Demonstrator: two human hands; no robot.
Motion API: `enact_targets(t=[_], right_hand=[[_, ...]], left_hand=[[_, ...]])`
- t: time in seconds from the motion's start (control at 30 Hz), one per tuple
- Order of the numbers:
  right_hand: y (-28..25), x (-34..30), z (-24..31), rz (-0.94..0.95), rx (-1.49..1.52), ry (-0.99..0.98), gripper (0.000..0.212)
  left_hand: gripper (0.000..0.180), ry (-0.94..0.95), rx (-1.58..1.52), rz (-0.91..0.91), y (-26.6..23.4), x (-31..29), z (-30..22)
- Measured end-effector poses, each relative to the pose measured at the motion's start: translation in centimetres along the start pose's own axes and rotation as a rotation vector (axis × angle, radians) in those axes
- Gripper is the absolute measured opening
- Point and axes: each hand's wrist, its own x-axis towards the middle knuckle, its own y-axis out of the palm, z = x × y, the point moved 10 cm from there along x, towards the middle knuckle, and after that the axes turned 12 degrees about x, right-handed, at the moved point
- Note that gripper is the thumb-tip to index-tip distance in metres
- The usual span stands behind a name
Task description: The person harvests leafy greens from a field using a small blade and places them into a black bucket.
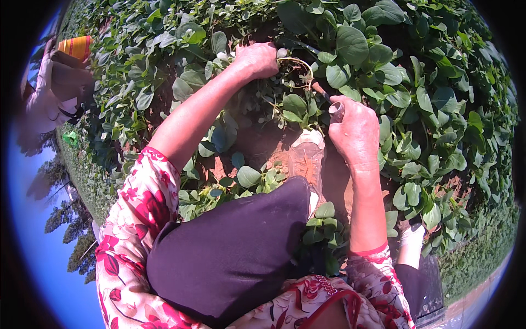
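Note:
My right hand (356, 130) is wrapped round a hand tool (336, 112) with a round, hollow-ended handle and a narrow reddish-brown shaft pointing up and left into the leaves. Its working end cannot be made out. Farther forward and to the left, my left hand (257, 59) is closed low among the plants; leaves hide its fingertips and what they grip. Between the hands curves a thin, pale yellowish strand (304, 63), perhaps a stem. Broad-leaved green plants (352, 46) crowd round both hands, with smaller-leaved growth (285, 82) mixed in.
My dusty shoe (308, 159) rests on reddish soil (262, 143) just below the hands, and my bent knee in dark trousers (235, 247) fills the lower middle. Another person (68, 82) is at the far left near an orange-yellow striped item (75, 47). Dense plants spread on both sides.

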Motion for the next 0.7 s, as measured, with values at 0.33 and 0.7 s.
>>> enact_targets(t=[0.33,0.7], right_hand=[[4.4,2.9,-0.2,0.036,0.068,0.042,0.026],[-0.4,-2.0,-2.7,-0.117,0.164,0.030,0.019]], left_hand=[[0.028,-0.038,-0.288,-0.045,-0.5,0.1,0.3],[0.035,0.387,-1.152,-0.484,-4.2,-8.0,9.8]])
